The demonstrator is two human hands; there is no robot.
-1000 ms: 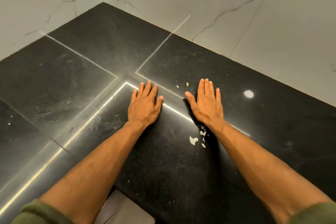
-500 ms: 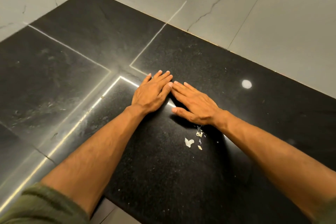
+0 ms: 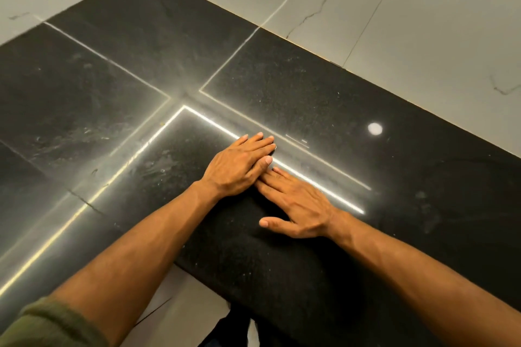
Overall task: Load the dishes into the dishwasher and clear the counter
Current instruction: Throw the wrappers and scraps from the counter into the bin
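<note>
Both of my hands lie flat on the black stone counter (image 3: 310, 87). My left hand (image 3: 238, 166) has straight fingers pointing up and right, and it overlaps the fingertips of my right hand (image 3: 298, 205). My right hand rests palm down with fingers pointing left and its thumb spread toward me. Neither hand holds anything. No dishes and no dishwasher are in view. The pale crumbs seen earlier are hidden.
White marble-look walls (image 3: 394, 8) close the counter's far corner. A round light reflection (image 3: 375, 129) sits right of my hands, and bright strip reflections cross the stone. The counter's front edge (image 3: 203, 270) shows pale floor (image 3: 180, 307) below it.
My hands came together from a side-by-side spread: the right hand turned left and slid toward me over the crumbs, and the left hand now overlaps its fingertips.
</note>
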